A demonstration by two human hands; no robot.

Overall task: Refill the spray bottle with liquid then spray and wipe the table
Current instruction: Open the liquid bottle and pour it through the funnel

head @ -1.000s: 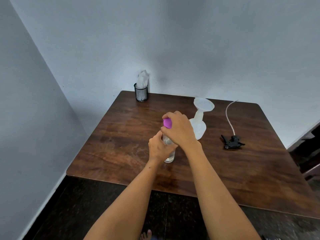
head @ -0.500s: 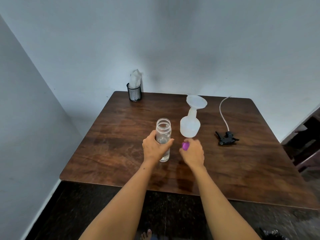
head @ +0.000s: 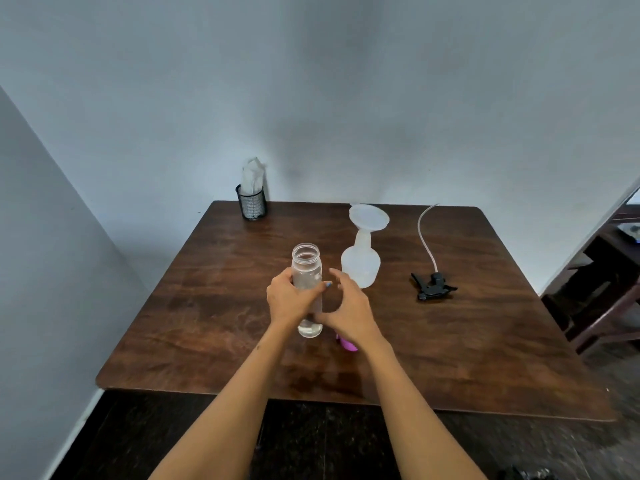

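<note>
**Purple cap set down, both hands at the open bottle**

Set down since half a second ago, the purple cap [head: 347, 343] now lies on the table just under the right wrist, no longer pinched in that hand. One clear bottle [head: 307, 285] stands upright and uncapped, with a little clear liquid in its base. The left hand [head: 290, 300] grips it, fingers curled round the middle from the left and the thumb across the front. The right hand [head: 349, 308] hovers just to the right of the bottle with fingers spread and loosely curved, thumb low by the bottle's lower part; whether it touches the glass cannot be told.

The surface is one dark brown wooden table [head: 214, 317] with a worn, streaky sheen, pushed into a corner of pale blue-grey walls [head: 346, 81] over a dark floor [head: 138, 441]. Beyond the right fingertips stands one translucent white spray bottle body [head: 361, 268] with one white funnel [head: 369, 218] seated in its neck. Farther right of those fingers lies one black trigger spray head [head: 433, 287], its thin white dip tube [head: 424, 233] curving away toward the wall. Well beyond the left fingers, at the far edge of the table, stands one black mesh cup [head: 251, 201] holding white tissue [head: 252, 176]. Part of a dark wooden chair [head: 606, 299] shows at the right edge.
</note>
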